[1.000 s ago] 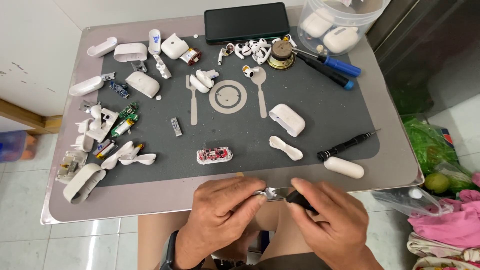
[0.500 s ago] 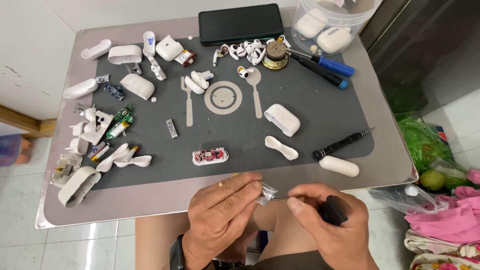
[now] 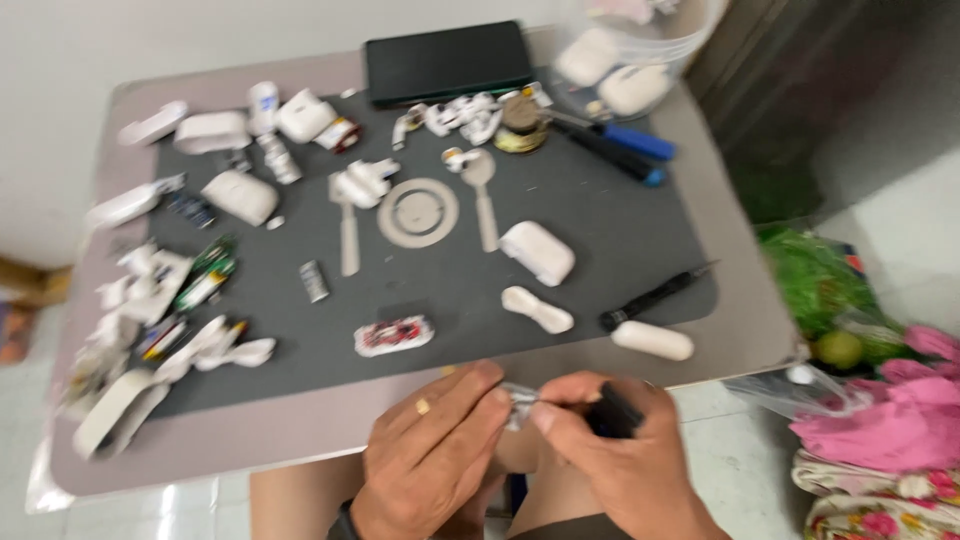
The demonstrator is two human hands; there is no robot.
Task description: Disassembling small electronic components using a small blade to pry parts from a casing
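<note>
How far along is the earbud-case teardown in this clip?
Done: split white shells and small circuit boards lie along the mat's left side. In hand: the left hand pinches a small shiny part while the right hand works a dark-handled tool on it. Left: a closed white case and more in the clear tub.

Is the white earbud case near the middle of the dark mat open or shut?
Shut, as far as the blur allows. The white earbud case lies flat on the dark mat as one rounded closed shape, with no raised lid.
</note>
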